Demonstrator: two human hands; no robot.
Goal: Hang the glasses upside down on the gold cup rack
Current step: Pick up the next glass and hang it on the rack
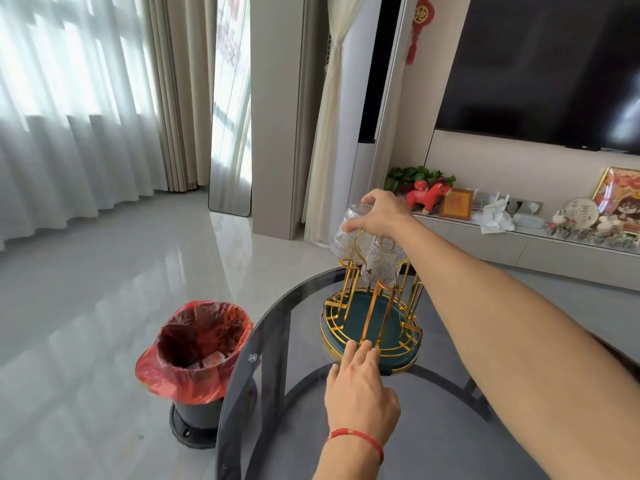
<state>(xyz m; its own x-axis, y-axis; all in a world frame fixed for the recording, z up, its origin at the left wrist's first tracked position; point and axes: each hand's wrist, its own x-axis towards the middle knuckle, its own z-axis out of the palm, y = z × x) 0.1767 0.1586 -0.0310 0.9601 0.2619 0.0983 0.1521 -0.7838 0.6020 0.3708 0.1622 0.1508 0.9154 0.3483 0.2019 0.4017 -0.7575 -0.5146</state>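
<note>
Two glasses (349,233) (381,263) can be counted, both upside down on one gold rack (372,317) set at the far edge of one round glass table (277,393). Two hands (381,216) (360,393) are seen. One bin (195,355) is counted on the floor.

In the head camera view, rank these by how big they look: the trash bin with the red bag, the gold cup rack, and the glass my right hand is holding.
1. Trash bin, largest.
2. Gold cup rack, a little smaller; it sits farther from the camera, so true size is unsure.
3. Glass under the right hand, clearly smallest.
</note>
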